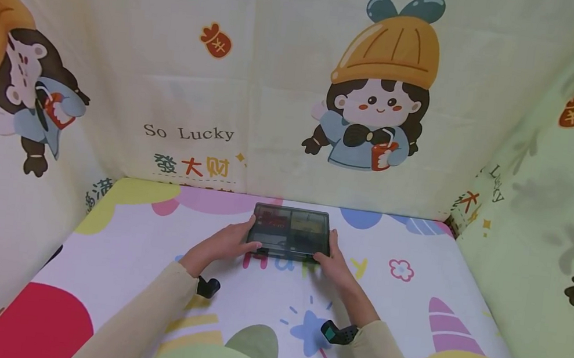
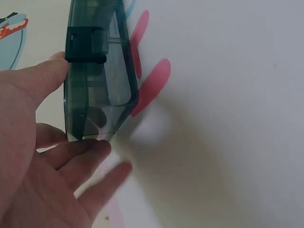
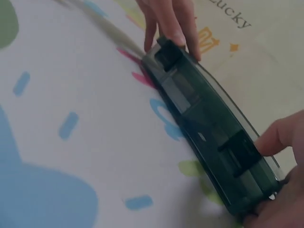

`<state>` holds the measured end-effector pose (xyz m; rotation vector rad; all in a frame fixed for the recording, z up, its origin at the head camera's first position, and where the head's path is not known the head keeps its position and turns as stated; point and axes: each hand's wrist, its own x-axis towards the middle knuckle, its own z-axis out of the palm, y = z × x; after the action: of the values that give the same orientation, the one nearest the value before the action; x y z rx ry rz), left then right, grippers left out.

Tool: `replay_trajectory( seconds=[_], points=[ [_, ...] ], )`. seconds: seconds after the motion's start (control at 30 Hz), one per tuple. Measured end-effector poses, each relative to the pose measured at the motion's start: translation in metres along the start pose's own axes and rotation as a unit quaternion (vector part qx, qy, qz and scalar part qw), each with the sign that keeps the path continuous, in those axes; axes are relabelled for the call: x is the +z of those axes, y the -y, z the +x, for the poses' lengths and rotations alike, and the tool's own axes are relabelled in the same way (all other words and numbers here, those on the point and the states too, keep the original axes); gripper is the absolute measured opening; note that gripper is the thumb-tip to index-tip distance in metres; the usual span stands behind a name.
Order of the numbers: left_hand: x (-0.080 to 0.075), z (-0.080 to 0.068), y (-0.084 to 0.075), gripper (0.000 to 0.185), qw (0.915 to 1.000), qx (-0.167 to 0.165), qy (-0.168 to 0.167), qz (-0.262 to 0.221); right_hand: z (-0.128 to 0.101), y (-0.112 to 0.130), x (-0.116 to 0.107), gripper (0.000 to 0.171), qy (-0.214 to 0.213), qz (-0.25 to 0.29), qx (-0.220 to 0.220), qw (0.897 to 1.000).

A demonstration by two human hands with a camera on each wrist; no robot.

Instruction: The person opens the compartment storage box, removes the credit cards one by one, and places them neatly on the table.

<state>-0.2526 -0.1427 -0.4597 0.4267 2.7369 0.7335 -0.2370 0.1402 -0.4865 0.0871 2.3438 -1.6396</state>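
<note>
A dark green see-through storage box (image 1: 289, 232) with a lid is held level between both hands, close over the printed tablecloth. Inside, dividers part it into compartments; something reddish shows at the back left and something yellowish at the back right. My left hand (image 1: 228, 241) grips its left end, thumb at the front edge by a latch (image 2: 85, 45) and fingers at the end wall. My right hand (image 1: 336, 267) grips the right end, its thumb beside another latch (image 3: 240, 152). Both latches lie flat against the front of the box.
The tablecloth (image 1: 264, 293) carries colourful printed shapes and letters. Fabric walls (image 1: 279, 102) with cartoon prints rise at the back and both sides. A black wrist camera (image 1: 208, 287) sits on the left wrist, another wrist camera (image 1: 338, 332) on the right.
</note>
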Motion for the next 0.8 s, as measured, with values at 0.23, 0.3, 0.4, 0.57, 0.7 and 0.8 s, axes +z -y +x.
replay_trajectory(
  seconds=[0.23,0.3,0.4,0.57,0.7,0.8],
  points=[
    [0.004,0.002,0.005,0.086,0.9968,-0.002,-0.017,-0.078,0.001,0.006,0.007,0.086,-0.030,0.074,0.011,0.997],
    [0.006,0.002,0.006,0.086,0.9947,0.000,-0.024,-0.100,0.002,0.007,0.008,0.086,-0.038,0.080,0.018,0.996],
    [0.009,0.004,0.006,0.086,0.9919,0.003,-0.033,-0.123,0.002,0.008,0.008,0.087,-0.050,0.080,0.029,0.995],
    [0.012,0.005,0.006,0.086,0.9876,0.003,-0.037,-0.153,0.002,0.008,0.007,0.088,-0.057,0.083,0.030,0.994],
    [0.012,0.002,0.007,0.086,0.9856,0.005,-0.046,-0.163,0.001,0.009,0.007,0.089,-0.044,0.083,0.024,0.995],
    [0.012,0.000,0.009,0.086,0.9847,0.004,-0.043,-0.169,0.002,0.009,0.008,0.090,-0.036,0.082,0.025,0.996]
  ],
)
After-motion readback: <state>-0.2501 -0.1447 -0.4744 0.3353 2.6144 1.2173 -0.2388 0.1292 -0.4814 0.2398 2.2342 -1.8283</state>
